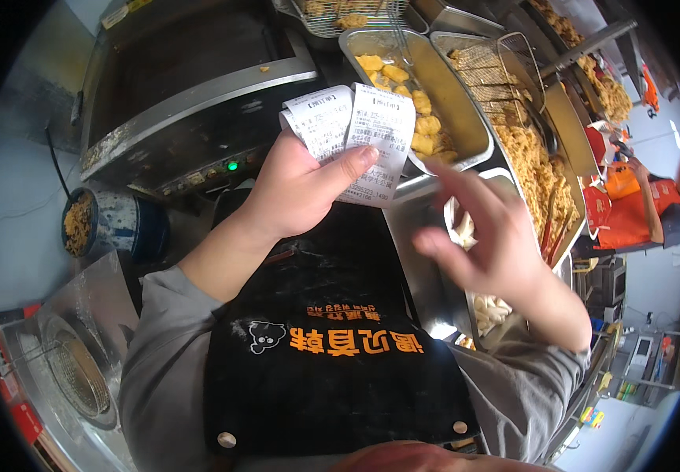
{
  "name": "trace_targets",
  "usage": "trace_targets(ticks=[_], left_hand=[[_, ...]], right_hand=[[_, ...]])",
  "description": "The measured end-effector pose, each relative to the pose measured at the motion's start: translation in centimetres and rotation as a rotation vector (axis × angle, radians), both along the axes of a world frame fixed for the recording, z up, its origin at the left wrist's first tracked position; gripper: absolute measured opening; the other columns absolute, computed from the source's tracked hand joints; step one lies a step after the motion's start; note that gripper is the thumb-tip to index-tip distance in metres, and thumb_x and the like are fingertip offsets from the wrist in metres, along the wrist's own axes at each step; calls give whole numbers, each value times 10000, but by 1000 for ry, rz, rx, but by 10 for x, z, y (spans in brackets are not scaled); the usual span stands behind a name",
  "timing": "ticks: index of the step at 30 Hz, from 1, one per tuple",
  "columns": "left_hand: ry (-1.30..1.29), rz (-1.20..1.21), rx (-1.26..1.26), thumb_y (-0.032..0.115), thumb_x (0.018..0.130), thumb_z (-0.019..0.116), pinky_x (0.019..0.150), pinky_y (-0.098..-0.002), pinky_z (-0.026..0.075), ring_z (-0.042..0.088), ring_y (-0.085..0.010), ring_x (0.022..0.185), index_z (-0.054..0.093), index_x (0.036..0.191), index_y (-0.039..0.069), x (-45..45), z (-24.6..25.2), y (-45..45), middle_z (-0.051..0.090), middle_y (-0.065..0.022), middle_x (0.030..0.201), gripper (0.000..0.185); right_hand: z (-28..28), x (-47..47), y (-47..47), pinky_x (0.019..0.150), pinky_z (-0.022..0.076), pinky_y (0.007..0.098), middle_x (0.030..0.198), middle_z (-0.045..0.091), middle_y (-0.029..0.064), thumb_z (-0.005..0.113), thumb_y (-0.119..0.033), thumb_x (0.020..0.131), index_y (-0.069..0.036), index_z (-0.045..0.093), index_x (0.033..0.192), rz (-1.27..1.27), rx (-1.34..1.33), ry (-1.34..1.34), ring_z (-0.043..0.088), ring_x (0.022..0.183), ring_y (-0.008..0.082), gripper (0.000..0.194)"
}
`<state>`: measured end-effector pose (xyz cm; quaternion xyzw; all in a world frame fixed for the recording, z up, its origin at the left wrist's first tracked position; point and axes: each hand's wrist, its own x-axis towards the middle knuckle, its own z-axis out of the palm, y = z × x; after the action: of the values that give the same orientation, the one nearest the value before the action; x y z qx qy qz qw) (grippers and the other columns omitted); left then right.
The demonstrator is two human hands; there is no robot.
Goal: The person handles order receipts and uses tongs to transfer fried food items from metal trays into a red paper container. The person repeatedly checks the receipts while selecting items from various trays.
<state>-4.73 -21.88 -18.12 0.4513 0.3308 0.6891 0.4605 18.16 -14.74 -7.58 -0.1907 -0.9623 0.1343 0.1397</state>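
Observation:
Two printed paper receipts (pixel 380 135) are fanned out in my left hand (pixel 310 189), pinned under its thumb. They bear writing. My right hand (pixel 487 242) is raised just right of the receipts, slightly blurred, with its fingers apart and nothing in it. Behind the papers, a metal tray (pixel 467 112) holds several golden fried pieces (pixel 427 125). Below my right hand, pale sticks (pixel 490 312) lie in a metal container, partly hidden by that hand. A black apron (pixel 340 401) with orange writing covers my front.
A large metal appliance (pixel 198 100) with a green light stands at upper left, above a blue bucket (pixel 151 230) of crumbs. Wire baskets (pixel 493 76) and a tray of fried food (pixel 538 183) line the right. A person in a red apron (pixel 641 212) stands beyond, holding an orange item.

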Motion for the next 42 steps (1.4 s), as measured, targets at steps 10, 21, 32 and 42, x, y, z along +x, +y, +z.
trace_targets(ticks=[10, 21, 32, 42], left_hand=[[11, -93, -100, 27, 1036, 633, 1012, -346, 551, 660, -155, 1170, 558, 1414, -41, 10, -2, -13, 687, -100, 1298, 392], [-134, -104, -98, 97, 1104, 541, 1050, -353, 539, 646, -182, 1234, 495, 1475, -29, 19, -13, -4, 650, -110, 1371, 394], [-392, -185, -223, 181, 1125, 501, 1069, -397, 542, 666, -235, 1249, 516, 1470, -20, 31, -20, 20, 651, -145, 1391, 399], [-454, -235, -238, 198, 1127, 508, 1043, -372, 557, 696, -203, 1181, 569, 1411, -35, 36, -24, 29, 692, -130, 1321, 372]], right_hand=[[-54, -31, 14, 707, 533, 244, 899, 669, 37, 713, -16, 982, 60, 476, 1498, -119, -683, 395, 644, 787, 79, 572], [-66, -22, 21, 695, 521, 239, 885, 649, 34, 730, -22, 967, 64, 465, 1504, -126, -590, 405, 627, 776, 73, 605], [-73, -6, 38, 696, 535, 244, 877, 653, 33, 745, -36, 957, 72, 458, 1507, -194, -614, 407, 640, 785, 81, 629], [-78, 2, 46, 706, 558, 248, 896, 680, 51, 741, -31, 964, 61, 439, 1523, -165, -579, 407, 683, 792, 93, 642]])
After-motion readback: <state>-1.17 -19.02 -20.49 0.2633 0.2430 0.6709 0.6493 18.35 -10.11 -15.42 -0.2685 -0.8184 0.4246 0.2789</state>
